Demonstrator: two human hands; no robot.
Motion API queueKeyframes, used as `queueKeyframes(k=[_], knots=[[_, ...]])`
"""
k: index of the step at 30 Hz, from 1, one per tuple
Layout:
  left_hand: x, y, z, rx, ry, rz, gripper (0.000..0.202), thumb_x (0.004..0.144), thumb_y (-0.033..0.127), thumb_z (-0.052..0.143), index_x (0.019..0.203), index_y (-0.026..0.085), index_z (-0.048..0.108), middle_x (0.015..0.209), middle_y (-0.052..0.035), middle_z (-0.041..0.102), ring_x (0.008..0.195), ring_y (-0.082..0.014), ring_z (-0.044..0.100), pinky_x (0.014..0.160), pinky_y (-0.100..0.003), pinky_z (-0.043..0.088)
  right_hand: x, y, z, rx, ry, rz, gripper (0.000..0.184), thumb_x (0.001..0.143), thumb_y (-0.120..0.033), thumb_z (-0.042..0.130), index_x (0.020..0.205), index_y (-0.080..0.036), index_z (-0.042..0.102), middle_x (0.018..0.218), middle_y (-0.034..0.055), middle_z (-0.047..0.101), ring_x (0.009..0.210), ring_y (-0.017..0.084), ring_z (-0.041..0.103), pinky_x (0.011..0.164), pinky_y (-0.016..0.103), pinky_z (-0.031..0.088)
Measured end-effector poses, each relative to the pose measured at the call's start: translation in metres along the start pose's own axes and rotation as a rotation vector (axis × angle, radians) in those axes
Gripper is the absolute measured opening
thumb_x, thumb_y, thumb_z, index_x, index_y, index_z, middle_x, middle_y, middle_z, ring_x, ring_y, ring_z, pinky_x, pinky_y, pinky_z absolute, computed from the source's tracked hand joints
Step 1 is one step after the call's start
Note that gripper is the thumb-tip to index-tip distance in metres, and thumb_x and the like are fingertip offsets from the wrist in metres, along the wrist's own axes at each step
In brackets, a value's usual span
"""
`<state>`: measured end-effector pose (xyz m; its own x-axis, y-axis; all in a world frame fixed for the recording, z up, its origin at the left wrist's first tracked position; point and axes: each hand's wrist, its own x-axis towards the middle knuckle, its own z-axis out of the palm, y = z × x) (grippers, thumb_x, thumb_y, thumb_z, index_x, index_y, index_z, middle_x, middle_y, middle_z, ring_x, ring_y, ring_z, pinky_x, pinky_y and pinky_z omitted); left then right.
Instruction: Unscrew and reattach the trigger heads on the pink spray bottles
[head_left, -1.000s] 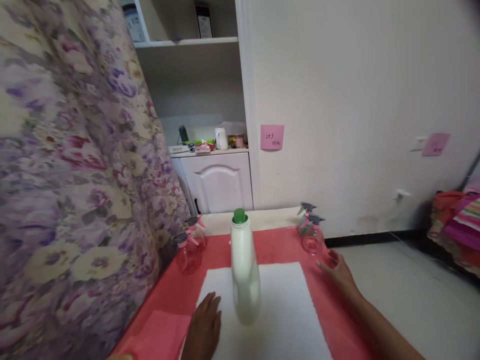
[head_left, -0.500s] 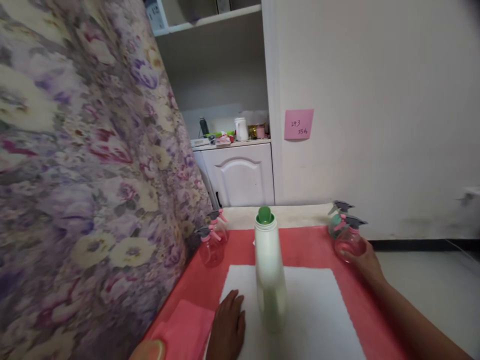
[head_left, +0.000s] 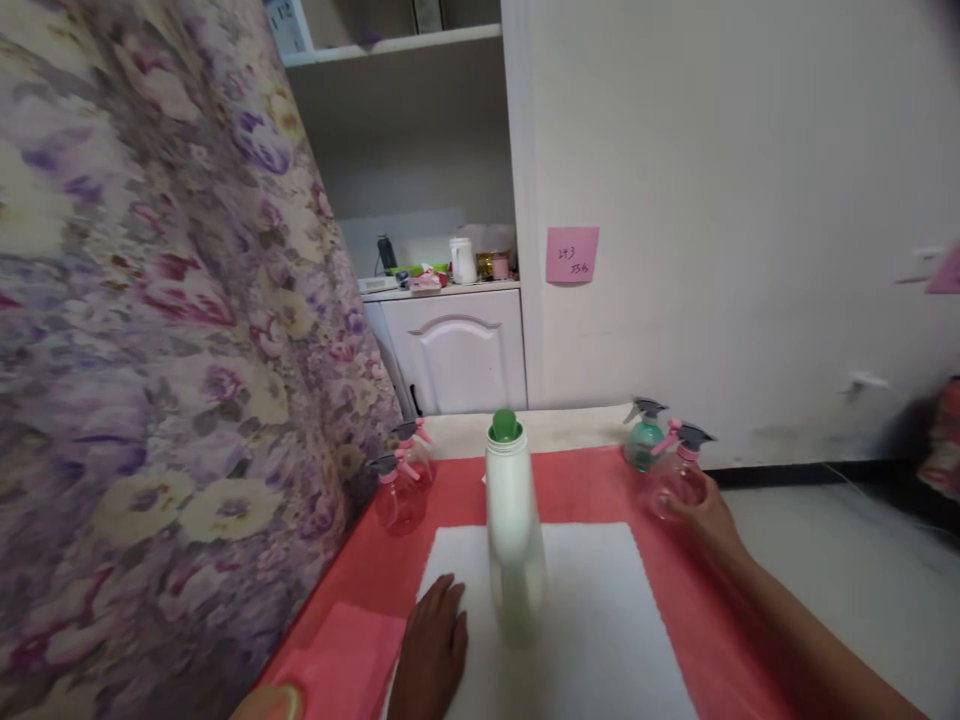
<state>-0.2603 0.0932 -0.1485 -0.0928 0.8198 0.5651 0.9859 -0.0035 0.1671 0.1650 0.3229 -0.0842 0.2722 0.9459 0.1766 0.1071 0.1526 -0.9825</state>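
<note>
A clear pink spray bottle (head_left: 679, 487) with a dark grey and pink trigger head stands at the right side of the table. My right hand (head_left: 709, 520) is closed around its lower body. Just behind it is a green spray bottle (head_left: 645, 447) with a grey head. My left hand (head_left: 433, 640) lies flat on a white sheet (head_left: 592, 600), fingers stretched out and holding nothing. Near it, a tall pale green bottle (head_left: 514, 540) stands upright, with a green spout in its open neck.
Two more pink spray bottles, a nearer one (head_left: 397, 500) and a farther one (head_left: 420, 460), stand at the table's left edge. A pink cloth (head_left: 345, 655) and a partly cut-off round object (head_left: 274, 703) lie front left. A floral curtain (head_left: 187, 350) hangs alongside.
The view has turned slightly right, so everything sits further left. More of the green spray bottle shows beside the held pink one. My left hand stays on the sheet.
</note>
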Motion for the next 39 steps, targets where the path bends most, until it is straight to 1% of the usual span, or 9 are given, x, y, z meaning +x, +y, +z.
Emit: queueKeyframes(k=[3, 10, 17, 22, 26, 29, 32, 35, 39], knots=[[0.005, -0.002, 0.002, -0.006, 0.002, -0.001, 0.033, 0.091, 0.027, 0.047, 0.116, 0.02, 0.067, 0.126, -0.0139, 0.068, 0.116, -0.0294, 0.064, 0.099, -0.05, 0.052, -0.028, -0.018, -0.009, 0.076, -0.09, 0.004, 0.083, 0.054, -0.043, 0.083, 0.126, -0.018, 0.052, 0.131, 0.0191, 0.061, 0.115, 0.039, 0.061, 0.096, 0.051, 0.049], [0.016, -0.005, 0.005, -0.012, -0.002, 0.039, 0.037, 0.09, 0.03, 0.045, 0.114, 0.016, 0.068, 0.124, -0.0173, 0.068, 0.114, -0.0312, 0.065, 0.098, -0.05, 0.052, -0.11, -0.04, -0.021, 0.167, -0.236, -0.006, 0.081, 0.054, -0.04, 0.086, 0.126, -0.024, 0.053, 0.131, 0.013, 0.062, 0.122, 0.035, 0.058, 0.101, 0.049, 0.048], [0.02, -0.006, 0.002, -0.062, -0.011, 0.01, 0.037, 0.09, 0.034, 0.043, 0.112, 0.018, 0.068, 0.123, -0.0154, 0.069, 0.115, -0.0308, 0.064, 0.101, -0.051, 0.049, -0.187, -0.034, -0.005, 0.279, -0.409, -0.058, 0.077, 0.063, -0.039, 0.083, 0.131, -0.026, 0.047, 0.133, 0.0111, 0.059, 0.126, 0.033, 0.053, 0.108, 0.05, 0.04], [0.025, -0.003, -0.003, -0.116, 0.005, -0.01, 0.036, 0.087, 0.038, 0.045, 0.107, 0.02, 0.069, 0.119, -0.0144, 0.072, 0.113, -0.0307, 0.066, 0.101, -0.05, 0.05, -0.211, -0.022, 0.005, 0.353, -0.522, -0.079, 0.081, 0.061, -0.041, 0.085, 0.131, -0.027, 0.046, 0.133, 0.0111, 0.059, 0.126, 0.034, 0.053, 0.108, 0.049, 0.04], [0.028, -0.001, -0.014, -0.291, 0.002, -0.14, 0.038, 0.081, 0.044, 0.052, 0.102, 0.018, 0.07, 0.115, -0.0155, 0.073, 0.11, -0.0323, 0.068, 0.1, -0.05, 0.051, -0.22, -0.022, 0.0, 0.4, -0.59, -0.068, 0.079, 0.066, -0.049, 0.081, 0.134, -0.028, 0.045, 0.137, 0.0116, 0.057, 0.129, 0.034, 0.051, 0.109, 0.048, 0.038], [0.029, 0.005, -0.029, -0.337, 0.0, -0.197, 0.037, 0.083, 0.047, 0.051, 0.102, 0.02, 0.068, 0.109, -0.012, 0.075, 0.104, -0.0298, 0.07, 0.095, -0.047, 0.055, -0.222, -0.026, -0.005, 0.473, -0.648, -0.039, 0.086, 0.061, -0.051, 0.083, 0.135, -0.028, 0.046, 0.137, 0.0109, 0.057, 0.13, 0.034, 0.05, 0.11, 0.047, 0.037], [0.028, 0.03, -0.05, -0.467, 0.007, -0.322, 0.039, 0.083, 0.052, 0.052, 0.102, 0.021, 0.067, 0.107, -0.0096, 0.075, 0.104, -0.0307, 0.069, 0.093, -0.047, 0.055, -0.224, -0.035, -0.009, 0.503, -0.698, 0.004, 0.084, 0.059, -0.047, 0.083, 0.133, -0.027, 0.048, 0.131, 0.0096, 0.06, 0.125, 0.034, 0.053, 0.104, 0.045, 0.042], [0.023, 0.078, -0.072, -0.64, -0.048, -0.361, 0.04, 0.081, 0.056, 0.055, 0.101, 0.023, 0.068, 0.105, -0.0074, 0.076, 0.106, -0.0321, 0.068, 0.095, -0.047, 0.054, -0.227, -0.046, -0.012, 0.511, -0.756, 0.007, 0.082, 0.058, -0.041, 0.084, 0.131, -0.026, 0.051, 0.125, 0.0081, 0.063, 0.119, 0.033, 0.057, 0.101, 0.044, 0.043], [0.016, 0.153, -0.09, -0.864, -0.334, -0.257, 0.041, 0.086, 0.055, 0.054, 0.111, 0.027, 0.069, 0.119, -0.0071, 0.072, 0.114, -0.0311, 0.064, 0.103, -0.047, 0.048, -0.234, -0.061, -0.013, 0.591, -0.845, 0.031, 0.082, 0.057, -0.041, 0.085, 0.13, -0.025, 0.052, 0.123, 0.0074, 0.063, 0.118, 0.034, 0.057, 0.099, 0.044, 0.043]])
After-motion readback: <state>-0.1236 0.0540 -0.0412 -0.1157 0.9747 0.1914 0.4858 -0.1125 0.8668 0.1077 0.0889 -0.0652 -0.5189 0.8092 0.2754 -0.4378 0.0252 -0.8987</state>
